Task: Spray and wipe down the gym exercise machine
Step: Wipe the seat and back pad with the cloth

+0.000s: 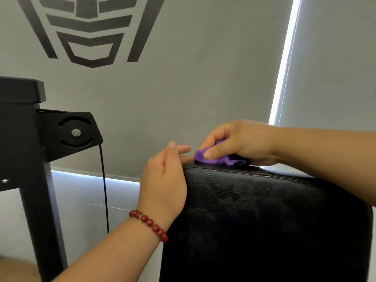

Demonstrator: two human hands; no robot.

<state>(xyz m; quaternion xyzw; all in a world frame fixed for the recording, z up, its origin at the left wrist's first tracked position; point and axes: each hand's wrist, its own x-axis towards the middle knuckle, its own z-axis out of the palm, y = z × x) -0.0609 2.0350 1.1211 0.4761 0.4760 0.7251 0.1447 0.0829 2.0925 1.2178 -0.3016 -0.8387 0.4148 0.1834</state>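
Surface: black padded cushion [264, 210] of the gym machine, pebbled leather-like cover, fills lower right of the view; seam runs along its top edge. Room: grey wall [183, 88] behind, with a large dark angular emblem [91, 31] painted upper left; bright white light strip [284, 58] runs diagonally at right, another glows low along the wall. Purple cloth [219, 158] sits bunched on the cushion's top edge, clutched by the right hand [242, 142], thumb pressing it down. Left hand [164, 180] released, fingers fairly straight, resting on the cushion's upper left corner, just beside the cloth; red bead bracelet [149, 224] on that wrist. At left: black steel post [26, 139] with bolted bracket plate [75, 133]; thin black cable [104, 186] hangs straight below it. Right forearm crosses over the cushion's far right top.
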